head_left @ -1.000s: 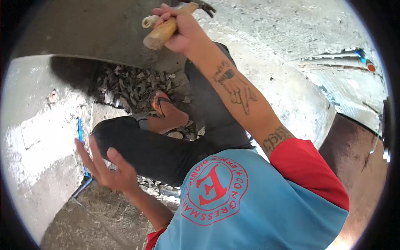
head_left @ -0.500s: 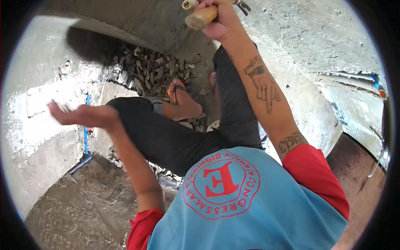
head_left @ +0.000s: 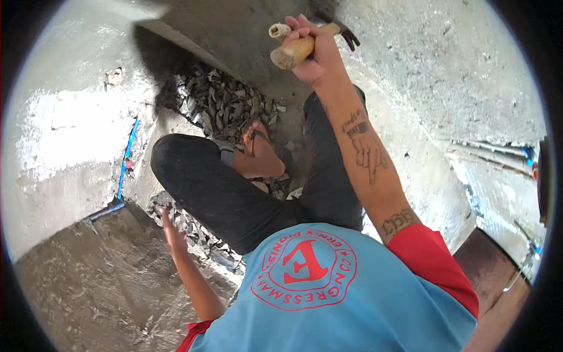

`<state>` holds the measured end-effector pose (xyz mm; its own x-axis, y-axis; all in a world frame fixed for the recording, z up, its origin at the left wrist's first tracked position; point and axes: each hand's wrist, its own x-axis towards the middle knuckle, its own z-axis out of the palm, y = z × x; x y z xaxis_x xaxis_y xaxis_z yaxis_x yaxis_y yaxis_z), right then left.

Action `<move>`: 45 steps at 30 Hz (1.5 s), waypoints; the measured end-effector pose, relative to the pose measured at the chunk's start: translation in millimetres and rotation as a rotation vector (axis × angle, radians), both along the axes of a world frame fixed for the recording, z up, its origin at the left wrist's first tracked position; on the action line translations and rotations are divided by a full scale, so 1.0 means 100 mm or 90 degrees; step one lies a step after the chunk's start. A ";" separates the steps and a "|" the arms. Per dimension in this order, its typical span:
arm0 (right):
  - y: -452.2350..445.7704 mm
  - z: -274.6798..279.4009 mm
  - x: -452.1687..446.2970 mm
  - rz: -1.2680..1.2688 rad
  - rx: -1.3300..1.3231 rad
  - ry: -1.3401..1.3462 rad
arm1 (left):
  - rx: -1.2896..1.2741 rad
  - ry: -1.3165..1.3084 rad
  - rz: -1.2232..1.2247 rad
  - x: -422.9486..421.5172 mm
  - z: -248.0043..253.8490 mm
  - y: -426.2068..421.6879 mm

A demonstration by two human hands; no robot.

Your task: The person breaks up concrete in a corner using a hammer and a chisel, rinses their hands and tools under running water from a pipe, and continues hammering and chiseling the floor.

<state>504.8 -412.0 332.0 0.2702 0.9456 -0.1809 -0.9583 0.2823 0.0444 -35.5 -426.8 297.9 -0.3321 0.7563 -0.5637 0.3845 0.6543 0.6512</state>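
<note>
My right hand (head_left: 321,61), raised at the top, is closed around the wooden handle of a claw hammer (head_left: 293,53); its dark claw shows past my wrist side. The same hand also grips a pale rod-like piece (head_left: 279,30) with a hole in its end, whose kind I cannot make out. My left hand (head_left: 172,232) is low beside my left thigh, close to broken rubble (head_left: 196,226). Seen edge-on, its visible fingers look stretched out, and nothing shows in them.
Stone chips (head_left: 229,102) are heaped around my sandalled foot (head_left: 258,144). A blue pipe (head_left: 128,157) runs along the rough wall at left. Bare concrete (head_left: 422,76) rises at right, with pipes (head_left: 489,154) at its edge.
My left hand has dropped from in front of the left wall to beside my thigh. My right hand, still holding the hammer and the pale piece, appears slightly lower in view.
</note>
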 end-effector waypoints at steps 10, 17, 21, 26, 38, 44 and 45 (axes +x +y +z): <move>0.34 -0.03 -0.22 -0.023 -0.118 0.075 | 0.550 0.189 0.003 0.86 0.11 -0.22; 0.31 0.02 -0.37 0.010 -0.174 0.078 | 0.985 0.484 0.025 1.01 1.77 0.54; 0.29 0.05 -0.39 0.018 -0.133 -0.021 | 1.116 0.384 -0.066 1.12 2.34 0.86; 0.25 0.11 -0.39 0.073 0.207 0.077 | 1.200 0.421 -0.158 1.43 2.07 1.31; 0.20 1.54 -1.75 0.136 0.312 -0.557 | 0.385 -0.395 -0.294 1.64 1.16 1.63; 0.52 1.08 -1.98 0.253 0.014 -0.742 | 0.192 -0.662 -0.421 1.65 1.44 1.51; 0.62 1.07 -1.99 0.256 0.016 -0.734 | 0.213 -0.567 -0.402 1.62 1.42 1.53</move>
